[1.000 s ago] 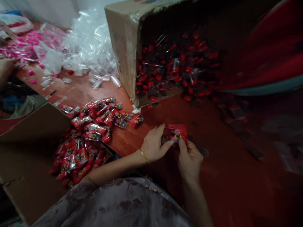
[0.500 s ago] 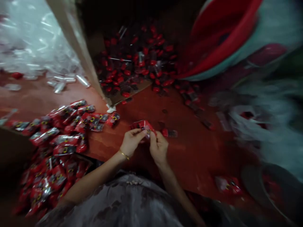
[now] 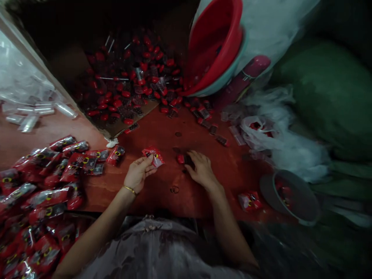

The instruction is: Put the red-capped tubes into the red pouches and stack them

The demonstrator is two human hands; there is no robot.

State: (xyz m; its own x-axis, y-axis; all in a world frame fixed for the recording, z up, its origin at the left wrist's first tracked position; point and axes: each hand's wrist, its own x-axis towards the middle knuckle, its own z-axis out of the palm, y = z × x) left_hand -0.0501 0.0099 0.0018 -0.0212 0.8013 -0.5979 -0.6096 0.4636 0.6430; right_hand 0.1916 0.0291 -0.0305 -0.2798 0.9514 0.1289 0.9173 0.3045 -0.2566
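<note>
My left hand [image 3: 138,173], with a gold bangle at the wrist, pinches a small red plastic packet [image 3: 154,157] between thumb and fingers. The packet has a clear, printed front and is tilted above the table. To its right, my right hand [image 3: 202,170] curls its thumb and fingers around a small red-capped container [image 3: 180,159] lying on the table. The container's body is mostly hidden under the fingers. Beyond the left hand, several filled red packets [image 3: 77,166] are heaped on the table.
A cardboard box [image 3: 87,122] holds many red-capped containers [image 3: 124,93], some spilling onto the red table [image 3: 162,128]. Red and teal basins [image 3: 238,50] lean behind. Clear tubes [image 3: 43,110] lie left; a pink bottle [image 3: 247,75], plastic bags [image 3: 302,147] and a grey tub [image 3: 308,201] stand right.
The view has turned to the right. My hands have parted: the left keeps the red packet, while the right has let go of it and moved to the red-capped container.
</note>
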